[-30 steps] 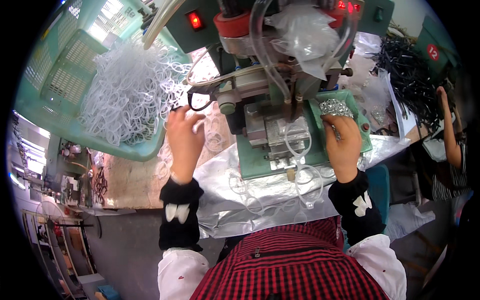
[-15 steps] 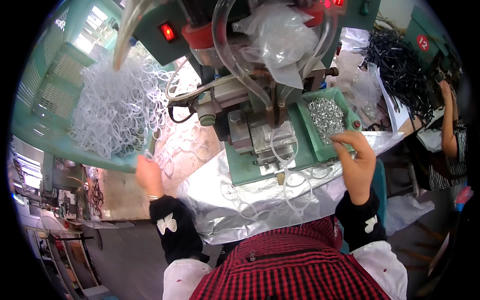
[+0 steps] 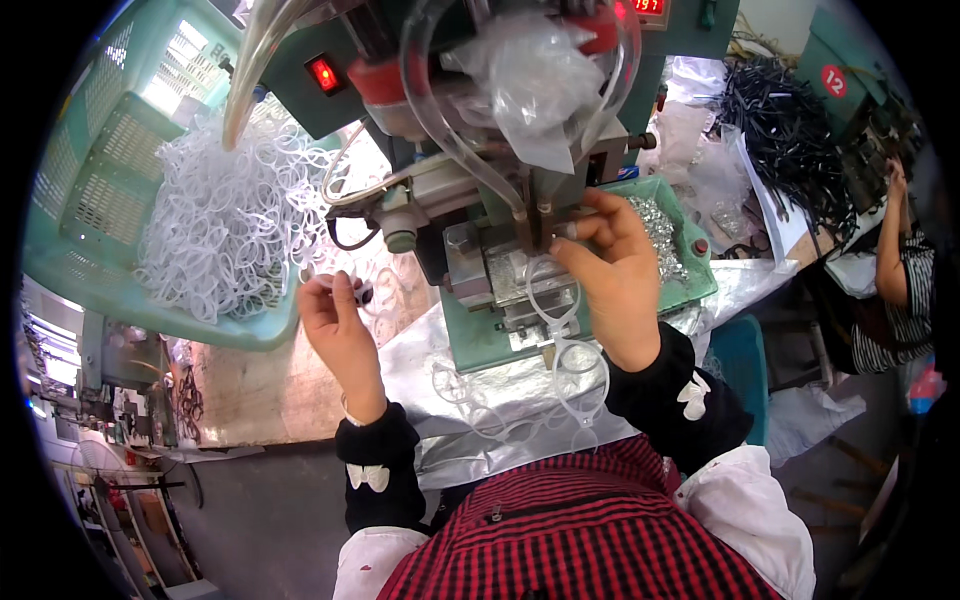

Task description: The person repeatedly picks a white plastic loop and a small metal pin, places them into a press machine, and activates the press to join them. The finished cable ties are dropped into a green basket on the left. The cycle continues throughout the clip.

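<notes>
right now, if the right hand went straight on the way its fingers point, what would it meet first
Probably the dark tube ends, just left of the right hand's fingertips, though depth is unclear from one view and it might already touch them

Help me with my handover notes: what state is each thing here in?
Square red switch: lit
Red digital display: lit
Pale-green perforated plastic basket: heaped with clear plastic frames
Green rectangular tray: holding small silver metal pieces
Silver foil sheet: wrinkled, spread out
Bare left hand: fingers curled, grip unclear
Bare right hand: fingers parted, grip unclear
</notes>
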Demonstrator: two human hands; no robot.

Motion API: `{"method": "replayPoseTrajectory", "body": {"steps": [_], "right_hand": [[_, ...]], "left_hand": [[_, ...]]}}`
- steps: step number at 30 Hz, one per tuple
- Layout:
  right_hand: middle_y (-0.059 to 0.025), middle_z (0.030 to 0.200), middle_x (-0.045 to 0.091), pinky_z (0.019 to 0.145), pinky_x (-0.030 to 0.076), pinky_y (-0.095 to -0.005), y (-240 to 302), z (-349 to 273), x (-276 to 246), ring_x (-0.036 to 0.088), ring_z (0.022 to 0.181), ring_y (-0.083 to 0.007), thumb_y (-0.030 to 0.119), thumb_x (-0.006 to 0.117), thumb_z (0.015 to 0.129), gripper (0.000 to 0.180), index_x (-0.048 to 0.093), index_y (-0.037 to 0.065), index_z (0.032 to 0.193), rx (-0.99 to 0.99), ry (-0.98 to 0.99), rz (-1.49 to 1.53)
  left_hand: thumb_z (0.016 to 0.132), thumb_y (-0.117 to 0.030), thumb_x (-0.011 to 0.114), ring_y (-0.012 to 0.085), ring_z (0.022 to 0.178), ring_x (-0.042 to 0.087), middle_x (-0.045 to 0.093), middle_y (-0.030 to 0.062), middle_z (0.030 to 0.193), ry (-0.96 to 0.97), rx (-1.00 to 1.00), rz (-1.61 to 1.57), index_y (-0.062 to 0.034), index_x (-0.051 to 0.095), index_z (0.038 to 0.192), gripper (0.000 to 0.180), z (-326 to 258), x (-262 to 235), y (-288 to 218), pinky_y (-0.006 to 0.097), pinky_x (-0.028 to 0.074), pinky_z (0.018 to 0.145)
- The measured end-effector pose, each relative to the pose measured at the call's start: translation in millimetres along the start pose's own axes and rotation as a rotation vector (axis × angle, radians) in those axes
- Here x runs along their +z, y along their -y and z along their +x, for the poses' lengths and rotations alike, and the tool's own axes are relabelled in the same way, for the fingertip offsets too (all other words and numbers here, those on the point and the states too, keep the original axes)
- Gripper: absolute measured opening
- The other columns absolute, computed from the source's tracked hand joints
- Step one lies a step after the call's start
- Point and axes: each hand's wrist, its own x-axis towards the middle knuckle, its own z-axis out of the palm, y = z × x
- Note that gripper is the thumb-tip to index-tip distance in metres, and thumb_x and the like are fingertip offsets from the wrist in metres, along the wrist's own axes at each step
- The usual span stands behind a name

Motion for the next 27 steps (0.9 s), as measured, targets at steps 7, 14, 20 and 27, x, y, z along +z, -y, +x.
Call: {"method": "replayPoseTrajectory", "body": {"steps": [7,14,20,27], "right_hand": [[-0.0058,0.1,0.066,0.084,0.048,-0.0242,18.0,-5.4,13.1,0.062,0.09,-0.0111,-0.004,0.066,0.083,0.047,0.053,-0.004,0.128,0.019,0.029,0.031],[-0.0189,0.12,0.064,0.099,0.046,-0.0428,2.6,17.1,-69.3,0.06,0.115,-0.0365,0.009,0.07,0.078,0.022,0.072,0.005,0.099,-0.372,0.046,-1.04],[-0.0178,0.113,0.064,0.097,0.046,-0.0462,-40.5,17.1,-129.4,0.055,0.119,-0.0388,0.011,0.074,0.074,0.01,0.07,0.009,0.083,-0.465,-0.16,-1.375],[-0.0168,0.112,0.063,0.087,0.05,-0.0459,-55.3,61.5,-82.5,0.058,0.112,-0.0373,0.008,0.07,0.076,0.015,0.063,0.004,0.088,-0.591,0.015,-1.427]], "left_hand": [[0.093,-0.003,0.058,0.028,0.072,0.064,0.064,0.0222,0.098,0.049,0.735,-0.092,0.0014,0.049,0.101,0.013,-23.8,19.0,-112.2,0.038,0.058,0.067],[0.069,-0.003,0.075,0.0249,0.08,0.063,0.067,0.0137,0.102,0.73,1.148,0.262,-0.006,0.056,0.078,0.022,-51.6,68.8,-97.8,0.04,0.062,0.074],[0.07,-0.005,0.075,0.0243,0.082,0.064,0.067,0.0094,0.097,0.677,1.251,0.263,-0.0089,0.055,0.078,0.022,-53.2,83.6,-79.7,0.04,0.061,0.08],[0.071,-0.003,0.074,0.025,0.082,0.064,0.069,0.0103,0.102,0.709,1.107,0.253,-0.0063,0.063,0.086,0.019,-57.4,74.3,-78.0,0.04,0.06,0.081]]}}
